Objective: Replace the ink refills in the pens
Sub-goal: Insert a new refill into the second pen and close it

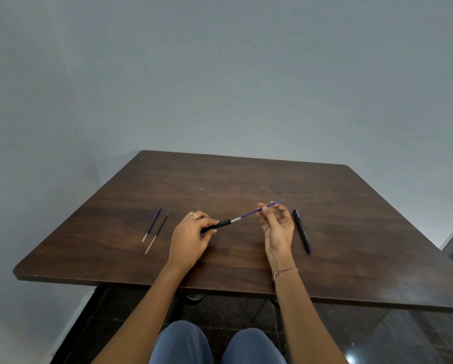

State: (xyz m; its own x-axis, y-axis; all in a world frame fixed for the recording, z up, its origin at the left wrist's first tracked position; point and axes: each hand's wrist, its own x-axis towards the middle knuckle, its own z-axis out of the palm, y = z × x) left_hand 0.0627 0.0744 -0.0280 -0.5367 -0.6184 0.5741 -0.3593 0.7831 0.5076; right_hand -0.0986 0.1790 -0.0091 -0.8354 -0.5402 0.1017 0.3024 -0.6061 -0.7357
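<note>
Left hand (pixel 189 239) is gripping the black pen barrel (pixel 216 226) at table (pixel 351 232) centre; right hand (pixel 276 227) is pinching the blue refill (pixel 251 213), angled toward 2 o'clock. Two spare refills (pixel 155 228) are lying at 9 o'clock, a second pen (pixel 302 231) at 3 o'clock.

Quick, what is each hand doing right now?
Left hand: closed around the black pen barrel.
Right hand: fingertips pinching the blue refill sticking out of it.

Soft even light, sharp focus, wide-angle bending at edges, glare on floor (pixel 349 359)
</note>
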